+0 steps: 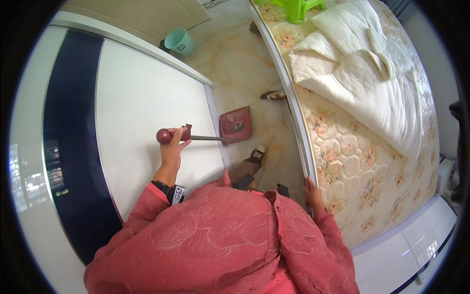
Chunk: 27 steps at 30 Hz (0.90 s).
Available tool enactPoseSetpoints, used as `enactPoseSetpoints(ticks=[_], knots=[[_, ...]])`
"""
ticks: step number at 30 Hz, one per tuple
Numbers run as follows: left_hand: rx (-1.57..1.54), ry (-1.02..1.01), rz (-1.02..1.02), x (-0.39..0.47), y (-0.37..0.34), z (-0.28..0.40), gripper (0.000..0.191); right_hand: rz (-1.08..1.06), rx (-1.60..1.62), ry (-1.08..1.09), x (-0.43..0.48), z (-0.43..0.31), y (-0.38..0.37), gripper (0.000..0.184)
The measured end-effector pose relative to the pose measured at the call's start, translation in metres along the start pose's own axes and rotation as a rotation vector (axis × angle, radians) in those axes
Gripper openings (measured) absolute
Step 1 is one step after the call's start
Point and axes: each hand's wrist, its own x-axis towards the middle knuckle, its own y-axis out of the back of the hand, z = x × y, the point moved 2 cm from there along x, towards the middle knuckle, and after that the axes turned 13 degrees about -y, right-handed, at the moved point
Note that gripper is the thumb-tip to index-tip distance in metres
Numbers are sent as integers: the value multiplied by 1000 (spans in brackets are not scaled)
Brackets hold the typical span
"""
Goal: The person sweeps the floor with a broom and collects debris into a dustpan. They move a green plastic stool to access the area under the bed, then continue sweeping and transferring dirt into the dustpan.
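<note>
My left hand (174, 141) grips the dark red handle (164, 136) of a long-handled dustpan, in front of a white sliding wardrobe door. A thin metal pole (207, 138) runs from the handle down to the red dustpan pan (235, 124), which is on the marbled floor beside the wardrobe's base. Some dark debris or wear marks show in the pan; I cannot tell which. On the other side, my right hand (313, 196) is at the pale edge of the bed frame (299, 121). Its fingers are partly hidden, so whether it holds anything is unclear.
A floral mattress (361, 194) bears a crumpled white quilt (352, 77) and a green plastic stool (295, 11). A mint-green bucket (180, 42) stands beyond the wardrobe (147, 92). Shoes (275, 95) lie by the bed's edge. My shoe (258, 154) is on the narrow floor strip.
</note>
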Motion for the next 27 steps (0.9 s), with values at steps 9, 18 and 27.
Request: enactPoseSetpoints(ticks=[9,18,27], knots=[[-14,-30,15,37,16,2,10,-204,41,1,159,-320,139,50],[-15,-46,-10,35,17,0,7,-138,-292,107,28,-201,126,55],[96,-12,98,25,-12,8,5,73,-366,395,236,-295,115,55]])
